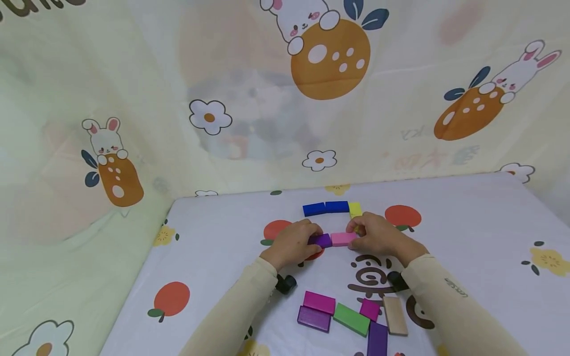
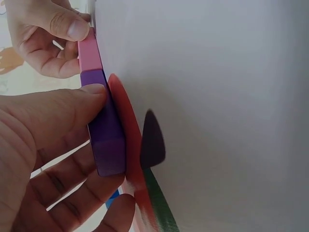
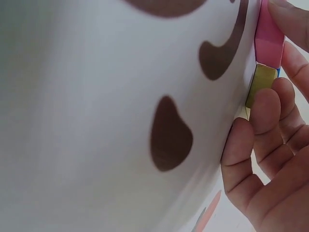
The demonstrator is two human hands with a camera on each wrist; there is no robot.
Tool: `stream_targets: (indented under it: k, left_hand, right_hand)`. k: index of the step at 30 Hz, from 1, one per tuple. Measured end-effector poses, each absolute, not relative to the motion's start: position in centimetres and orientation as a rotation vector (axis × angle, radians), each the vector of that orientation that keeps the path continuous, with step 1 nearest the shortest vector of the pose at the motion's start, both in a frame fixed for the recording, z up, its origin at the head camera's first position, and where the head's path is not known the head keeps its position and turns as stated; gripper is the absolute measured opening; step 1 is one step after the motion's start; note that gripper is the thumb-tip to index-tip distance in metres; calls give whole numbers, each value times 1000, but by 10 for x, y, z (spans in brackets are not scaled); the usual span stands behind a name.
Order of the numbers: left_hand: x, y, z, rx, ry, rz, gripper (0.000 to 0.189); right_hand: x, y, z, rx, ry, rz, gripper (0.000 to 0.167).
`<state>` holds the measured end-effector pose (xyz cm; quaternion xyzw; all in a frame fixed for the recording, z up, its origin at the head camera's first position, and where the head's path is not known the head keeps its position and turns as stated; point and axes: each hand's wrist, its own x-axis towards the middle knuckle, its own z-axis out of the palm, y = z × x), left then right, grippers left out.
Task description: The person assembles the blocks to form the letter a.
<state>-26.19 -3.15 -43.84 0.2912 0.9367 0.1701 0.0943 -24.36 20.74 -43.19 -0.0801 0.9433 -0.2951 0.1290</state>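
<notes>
On the patterned cloth, my left hand (image 1: 291,243) pinches a purple block (image 1: 321,241) between thumb and fingers. My right hand (image 1: 378,235) holds the far end of a pink block (image 1: 342,239) in the same way. In the left wrist view the purple block (image 2: 108,140) and the pink block (image 2: 90,53) stand end to end, touching or nearly so. Behind them lie two blue blocks (image 1: 337,206) in a row, with a yellow block (image 1: 355,209) at their right end, partly hidden by my right hand. The right wrist view shows yellow (image 3: 262,79) beside the pink block.
Nearer me lies a loose group: a magenta block (image 1: 319,302), a purple one (image 1: 313,319), a green one (image 1: 351,319), a small magenta one (image 1: 369,310), a dark purple one (image 1: 377,338) and a tan one (image 1: 395,315). A printed curtain (image 1: 249,163) hangs behind the table.
</notes>
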Motion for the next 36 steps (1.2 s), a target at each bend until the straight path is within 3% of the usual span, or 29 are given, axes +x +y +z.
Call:
stream_targets:
  k: [36]
  left_hand:
    - [-261,-33,-435,902,2774,511,31]
  right_hand:
    - [-246,208,-435,-234,2762,-871,24]
